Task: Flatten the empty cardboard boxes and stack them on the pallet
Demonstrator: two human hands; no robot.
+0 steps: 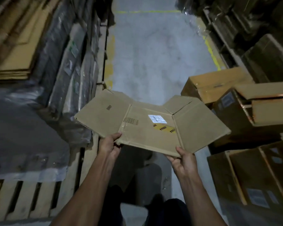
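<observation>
The left hand (110,145) is closed on the near left corner of a flattened cardboard box (152,126), with the thumb laid on the top face and the other fingers hidden under it. The right hand (183,158) is closed on the near right edge of the same box in the same way, thumb on top, fingers underneath. The box is held in the air in front of the body, above a grey concrete floor (153,54), and its flaps are spread out to both sides. A white label (157,119) and a strip of yellow tape (164,128) are seen on its middle panel.

To the left, a wooden pallet (28,196) is seen low in the view, and its top is covered by a grey plastic sheet (23,128). Further left and up, a stack of flat cardboard sheets (15,59) is placed. To the right, several unflattened brown boxes (245,101) are standing near each other on the floor, one with its top flaps open. Yellow lines (212,53) are painted on the floor further away. Dark trousers are partly seen at the bottom edge.
</observation>
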